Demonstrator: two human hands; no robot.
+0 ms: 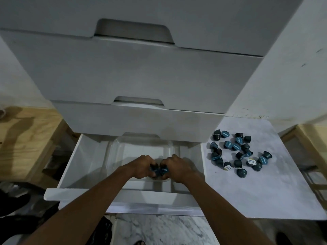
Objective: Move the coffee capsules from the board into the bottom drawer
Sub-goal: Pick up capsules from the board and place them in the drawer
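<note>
The white bottom drawer [85, 156] is pulled open, and a clear plastic tub [113, 147] sits inside it. My left hand [139, 167] and my right hand [177, 167] are pressed together over the tub's front part, both shut on a bunch of dark blue coffee capsules [160, 171] cupped between them. Several more dark capsules [238, 152], some with light blue lids, lie scattered on the white board [265, 188] to the right of the drawer.
The closed upper drawers [132, 76] of the white cabinet overhang the back of the open drawer. Wooden frames stand at the far left [26, 131] and far right [311, 138]. Marble floor [159, 230] shows below the drawer front.
</note>
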